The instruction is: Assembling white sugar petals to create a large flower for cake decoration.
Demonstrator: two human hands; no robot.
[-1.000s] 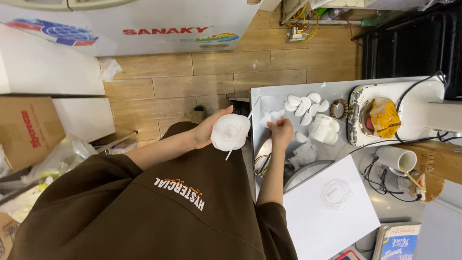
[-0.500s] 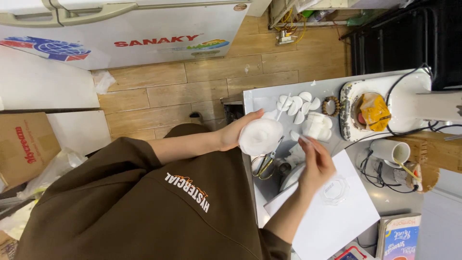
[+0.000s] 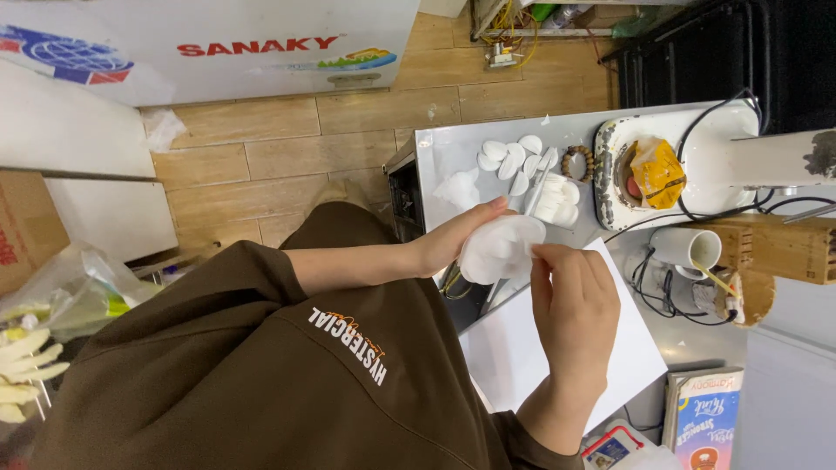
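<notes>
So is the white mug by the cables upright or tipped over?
Tipped. The white mug lies on its side on the metal counter, its open mouth facing the wooden block, beside the black cables.

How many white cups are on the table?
1. A single white ceramic cup lies on its side near the tangled black cables, right of the white paper sheet. Others may be hidden.

Workroom seen from above.
Wood-plank floor (image 3: 287, 152); white chest freezer (image 3: 218, 43) along the top edge; grey metal table (image 3: 453, 157) at right; cardboard box (image 3: 26, 226) at left; black cabinet (image 3: 723, 48) in the upper right corner.
</notes>
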